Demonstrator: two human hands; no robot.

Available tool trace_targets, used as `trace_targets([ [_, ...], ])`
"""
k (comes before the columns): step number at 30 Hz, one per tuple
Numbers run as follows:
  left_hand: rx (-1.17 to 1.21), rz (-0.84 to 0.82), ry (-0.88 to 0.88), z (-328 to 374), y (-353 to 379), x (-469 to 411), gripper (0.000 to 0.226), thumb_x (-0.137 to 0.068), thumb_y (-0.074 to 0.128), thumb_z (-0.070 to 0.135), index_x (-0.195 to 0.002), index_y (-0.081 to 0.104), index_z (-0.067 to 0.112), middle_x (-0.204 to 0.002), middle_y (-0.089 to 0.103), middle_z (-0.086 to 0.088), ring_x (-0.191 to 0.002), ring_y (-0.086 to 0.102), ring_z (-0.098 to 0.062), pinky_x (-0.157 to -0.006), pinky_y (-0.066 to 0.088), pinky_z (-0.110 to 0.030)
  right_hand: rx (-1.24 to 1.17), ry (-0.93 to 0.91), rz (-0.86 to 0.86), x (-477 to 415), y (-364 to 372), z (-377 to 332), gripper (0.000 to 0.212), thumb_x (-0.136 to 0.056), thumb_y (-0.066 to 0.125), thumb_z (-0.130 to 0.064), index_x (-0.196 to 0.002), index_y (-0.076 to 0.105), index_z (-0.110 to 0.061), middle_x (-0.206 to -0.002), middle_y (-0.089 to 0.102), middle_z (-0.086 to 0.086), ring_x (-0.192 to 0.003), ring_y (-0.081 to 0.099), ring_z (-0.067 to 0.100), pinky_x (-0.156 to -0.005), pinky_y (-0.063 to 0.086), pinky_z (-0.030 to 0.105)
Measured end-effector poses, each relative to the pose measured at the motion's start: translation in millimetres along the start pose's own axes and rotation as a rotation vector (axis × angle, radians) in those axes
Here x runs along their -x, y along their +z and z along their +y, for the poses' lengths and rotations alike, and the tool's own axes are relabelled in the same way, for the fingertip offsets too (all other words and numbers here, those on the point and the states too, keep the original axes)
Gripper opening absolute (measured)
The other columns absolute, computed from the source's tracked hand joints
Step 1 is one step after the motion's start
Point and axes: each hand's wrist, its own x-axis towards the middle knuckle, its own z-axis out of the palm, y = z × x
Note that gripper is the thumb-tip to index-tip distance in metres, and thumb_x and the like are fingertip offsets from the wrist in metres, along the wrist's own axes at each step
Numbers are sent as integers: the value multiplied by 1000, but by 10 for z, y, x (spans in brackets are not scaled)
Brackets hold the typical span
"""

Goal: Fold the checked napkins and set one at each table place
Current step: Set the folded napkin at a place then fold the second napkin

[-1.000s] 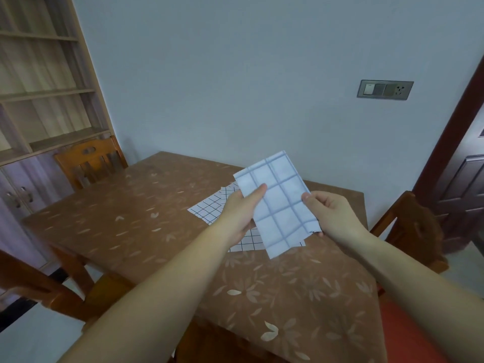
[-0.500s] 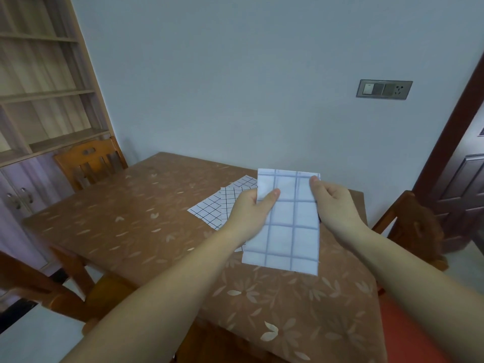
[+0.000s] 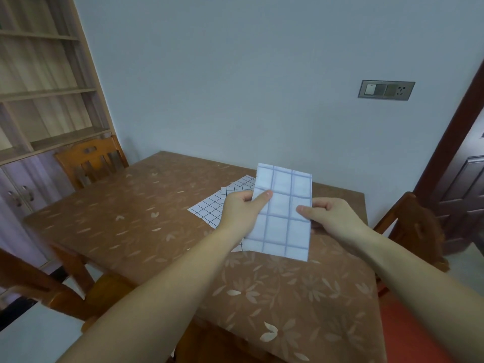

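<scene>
A white napkin with wide blue checks (image 3: pixel 282 205) is held upright above the table, folded into a tall rectangle. My left hand (image 3: pixel 242 213) pinches its left edge, thumb on the front. My right hand (image 3: pixel 332 217) pinches the right edge a little lower. Under and behind the left hand, white napkins with fine dark checks (image 3: pixel 209 209) lie flat on the table, partly hidden by the hand and the held napkin.
The table (image 3: pixel 125 221) wears a brown cloth with leaf patterns. Wooden chairs stand at the far left (image 3: pixel 89 158), at the right (image 3: pixel 413 226) and at the near left (image 3: pixel 34 284). A shelf unit fills the left wall; a dark door is at the right.
The held napkin turned from tilted to upright, and both hands slid down from its top corners to its middle edges.
</scene>
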Motion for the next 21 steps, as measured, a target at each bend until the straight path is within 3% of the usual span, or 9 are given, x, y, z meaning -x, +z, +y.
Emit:
trace_targets([
  [3,33,-12,-38,-13,7,-7,26,-87,72,28,-84,76,4,-79,74,-8,-65,67,-18,-64,53,-27,-23,-21,35,12,9,-5,14,-91,65,-13,-101,74,-8,-95,75,17,-92,72,32,-83,60,38],
  [6,67,-22,-64,-23,5,-28,17,-87,72,26,-86,78,10,-77,76,0,-63,70,-13,-57,54,-21,-37,-49,67,9,14,-46,27,-90,66,-12,-117,66,-12,-88,77,8,-86,74,25,-74,61,30],
  [9,85,6,-77,-19,8,-47,3,-84,75,23,-87,74,24,-79,75,10,-71,71,-11,-67,58,-24,-53,-52,123,15,6,-74,48,-89,68,-11,-133,52,-22,-80,77,10,-78,74,23,-64,60,25],
  [12,102,20,-57,-19,17,-61,40,-81,78,23,-119,65,28,-89,74,5,-84,71,-18,-82,58,-42,-70,-59,171,23,13,-86,56,-89,68,-11,-138,46,-28,-75,76,9,-69,74,15,-55,56,18],
  [14,87,33,-20,-9,8,-55,44,-82,77,22,-122,63,31,-88,70,11,-83,70,-19,-81,57,-41,-62,-75,212,24,30,-101,57,-89,69,-12,-137,46,-30,-75,76,8,-67,73,11,-54,55,16],
  [16,67,47,3,5,2,-53,39,-82,77,22,-118,67,32,-91,68,9,-78,68,-17,-73,56,-30,-59,-88,234,21,41,-119,50,-88,69,-13,-131,51,-31,-76,76,10,-69,73,12,-58,57,19],
  [19,80,45,6,13,-6,-49,22,-83,75,19,-103,75,28,-70,59,7,-58,47,-11,-60,42,-19,-63,-93,257,11,63,-140,27,-87,71,-14,-113,68,-19,-85,72,22,-72,69,17,-70,59,31],
  [21,104,44,-7,24,-21,-54,11,-84,75,18,-91,77,27,-81,67,8,-61,52,-8,-60,43,-20,-79,-96,252,0,69,-146,7,-86,72,-14,-92,75,-15,-88,73,19,-74,66,17,-71,59,30],
])
